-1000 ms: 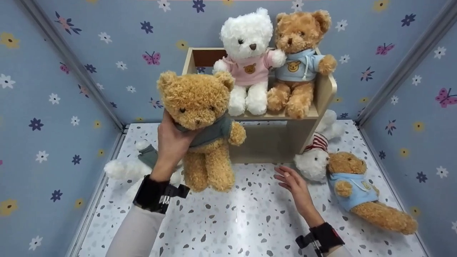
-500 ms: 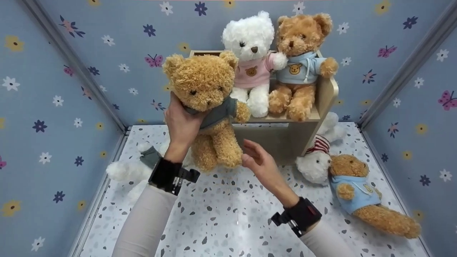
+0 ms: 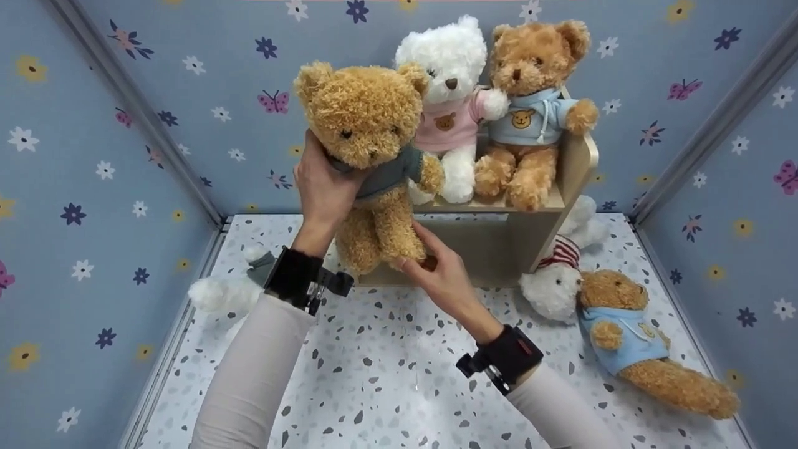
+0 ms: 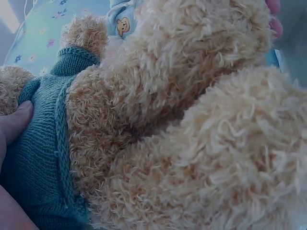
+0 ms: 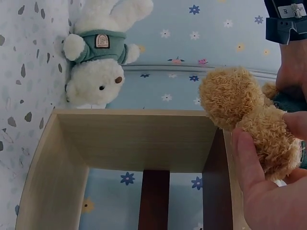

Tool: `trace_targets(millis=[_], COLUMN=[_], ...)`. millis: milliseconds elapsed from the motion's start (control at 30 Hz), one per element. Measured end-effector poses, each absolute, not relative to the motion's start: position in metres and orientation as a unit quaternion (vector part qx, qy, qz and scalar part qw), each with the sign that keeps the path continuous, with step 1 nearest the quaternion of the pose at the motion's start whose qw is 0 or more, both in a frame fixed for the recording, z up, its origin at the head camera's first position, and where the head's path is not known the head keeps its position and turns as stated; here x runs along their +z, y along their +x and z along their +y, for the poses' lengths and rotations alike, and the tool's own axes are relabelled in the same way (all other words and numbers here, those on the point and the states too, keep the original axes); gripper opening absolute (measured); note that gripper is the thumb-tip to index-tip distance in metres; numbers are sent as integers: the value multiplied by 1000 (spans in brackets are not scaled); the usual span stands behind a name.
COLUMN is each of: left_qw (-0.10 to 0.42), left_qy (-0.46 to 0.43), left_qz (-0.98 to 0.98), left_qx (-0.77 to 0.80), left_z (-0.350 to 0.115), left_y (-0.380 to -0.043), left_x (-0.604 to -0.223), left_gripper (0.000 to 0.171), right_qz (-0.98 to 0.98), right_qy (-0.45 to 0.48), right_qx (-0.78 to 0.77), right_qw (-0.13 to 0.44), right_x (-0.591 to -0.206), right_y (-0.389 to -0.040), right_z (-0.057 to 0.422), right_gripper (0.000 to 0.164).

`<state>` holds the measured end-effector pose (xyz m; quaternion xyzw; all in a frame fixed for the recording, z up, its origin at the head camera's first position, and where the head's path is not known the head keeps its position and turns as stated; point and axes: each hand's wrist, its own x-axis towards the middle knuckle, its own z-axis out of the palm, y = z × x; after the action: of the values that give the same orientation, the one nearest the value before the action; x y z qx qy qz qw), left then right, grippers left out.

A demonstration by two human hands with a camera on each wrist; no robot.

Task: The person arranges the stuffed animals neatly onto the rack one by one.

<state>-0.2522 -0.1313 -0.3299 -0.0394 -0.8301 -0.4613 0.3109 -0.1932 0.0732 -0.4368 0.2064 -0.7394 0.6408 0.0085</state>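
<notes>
A golden-brown teddy bear (image 3: 365,103) in a teal knitted sweater (image 4: 41,143) is held upright in front of the left part of the wooden shelf (image 3: 583,149). My left hand (image 3: 327,187) grips it round the body below the head, with the thumb on the sweater. Around one of its feet (image 5: 268,139) my right hand (image 3: 446,277) has its thumb and fingers curled, the thumb in front. On the shelf sit a white teddy bear (image 3: 442,59) in a pink shirt and a brown teddy bear (image 3: 539,59) in a light blue hoodie.
A white bear (image 5: 96,84) in a green sweater lies on the floor left of the shelf. To the right lie a white bear (image 3: 552,290) with red-and-white stripes and a brown bear (image 3: 623,340) in blue. Flowered walls (image 3: 112,249) enclose the speckled floor (image 3: 374,374).
My left hand has lifted the golden-brown bear up and slightly right, toward the shelf. The right hand has come leftward from beside the shelf and taken hold of the bear's foot.
</notes>
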Motion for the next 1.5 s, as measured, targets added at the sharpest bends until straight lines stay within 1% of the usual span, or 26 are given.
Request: trace_targets(millis=[167,300,433,567,700,933,1033,1133,1300,1400,1500], left_qw=[292,291,291,272,263,277,273,273,303,335,351], left_qy=[-24,-30,-53,-70,-77,-126,-145,-133,-102,-89,-64], left_qz=[-840,-842,-833,-831,-828,-808,-809,-822,-860,-877,-892], left_qx=[-457,-453,-467,-480,-489,-504,-501,-482,-398,-332,-276], left_z=[-132,-133,-132,-129,-128,-127,-128,-128,-120,-112,-105], left_y=[-261,-271,-280,-286,-290,-297,-300,-305,-316,-322,-324], left_x=[-314,-303,-299,-299,-299,-308,-314,-318,-322,-326,-336], left_gripper=[93,95,96,94,89,78,74,72,71,79,89], right_qz=[-735,-735,-745,-749,-750,-749,-746,-746,-749,-749,-748], right_qy=[204,190,180,173,169,164,162,160,158,161,162], right_qx=[647,650,642,639,639,642,645,646,643,643,643], right_qw=[0,-7,-2,12,17,25,15,6,7,3,0], right_x=[-436,-445,-458,-471,-483,-497,-501,-504,-505,-505,-504], right_y=[-195,-194,-193,-192,-191,-191,-189,-188,-188,-187,-186], right_z=[74,80,90,100,110,124,127,129,129,129,128], right_gripper=[72,73,67,60,54,49,48,47,46,46,45])
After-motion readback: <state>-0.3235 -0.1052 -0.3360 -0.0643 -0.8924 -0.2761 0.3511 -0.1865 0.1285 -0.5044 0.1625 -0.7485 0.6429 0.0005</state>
